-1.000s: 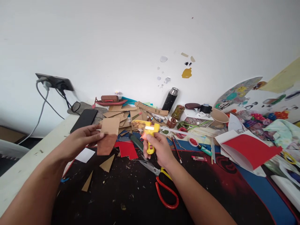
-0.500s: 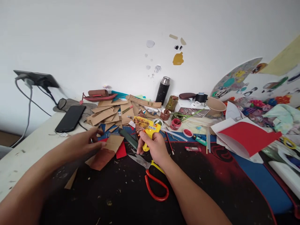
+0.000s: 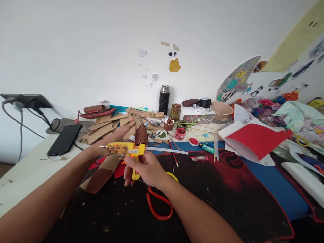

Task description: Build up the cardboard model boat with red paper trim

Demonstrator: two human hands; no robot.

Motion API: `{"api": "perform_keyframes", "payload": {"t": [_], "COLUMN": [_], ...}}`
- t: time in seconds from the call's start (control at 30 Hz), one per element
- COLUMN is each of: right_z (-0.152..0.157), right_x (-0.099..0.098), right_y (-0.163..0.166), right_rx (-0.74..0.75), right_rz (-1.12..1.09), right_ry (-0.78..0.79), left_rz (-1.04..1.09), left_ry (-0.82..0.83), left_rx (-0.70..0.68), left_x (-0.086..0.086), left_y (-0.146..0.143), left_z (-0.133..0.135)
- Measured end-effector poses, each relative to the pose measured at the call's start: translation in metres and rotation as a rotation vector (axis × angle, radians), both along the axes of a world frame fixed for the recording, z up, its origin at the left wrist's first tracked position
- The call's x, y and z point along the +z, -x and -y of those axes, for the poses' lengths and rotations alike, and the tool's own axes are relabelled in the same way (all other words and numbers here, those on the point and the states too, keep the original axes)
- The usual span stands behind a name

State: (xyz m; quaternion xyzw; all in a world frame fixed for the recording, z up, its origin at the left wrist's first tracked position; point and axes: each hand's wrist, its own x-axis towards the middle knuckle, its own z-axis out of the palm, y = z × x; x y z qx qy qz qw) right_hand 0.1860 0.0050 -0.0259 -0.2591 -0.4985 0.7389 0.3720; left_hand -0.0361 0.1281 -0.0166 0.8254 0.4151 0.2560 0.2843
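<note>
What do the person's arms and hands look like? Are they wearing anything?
The left hand and right hand are bare, with no gloves. Both forearms are bare too: no sleeves, watch or bracelet show.

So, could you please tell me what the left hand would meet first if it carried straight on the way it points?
Probably the cardboard pile ahead of the left hand, with the brown curved piece close beside that line, though depth is unclear.
</note>
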Motion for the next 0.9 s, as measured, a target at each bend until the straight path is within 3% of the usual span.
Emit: {"api": "perform_keyframes", "payload": {"t": [0.17, 0.43, 0.67, 0.8, 0.9], "right_z": [0.007, 0.008, 0.009, 0.01, 0.011], "right_x": [0.005, 0.007, 0.007, 0.007, 0.005], "right_y": [0.002, 0.002, 0.004, 0.004, 0.004], "right_rx": [0.064, 0.099, 0.104, 0.085, 0.057], "right_rz": [0.018, 0.07, 0.067, 0.079, 0.075], "right_ry": [0.004, 0.059, 0.083, 0.074, 0.071], "left_rz": [-0.105, -0.159, 0.057, 0.215, 0.342], "left_ry": [0.07, 0.113, 0.161, 0.208, 0.23], "left_rx": [0.072, 0.033, -0.036, 0.015, 0.133], "left_x": [-0.006, -0.008, -0.016, -0.017, -0.006], "left_y": [-0.008, -0.018, -0.024, -0.017, -0.001], "left_z": [-0.011, -0.003, -0.001, 0.0, 0.005]}}
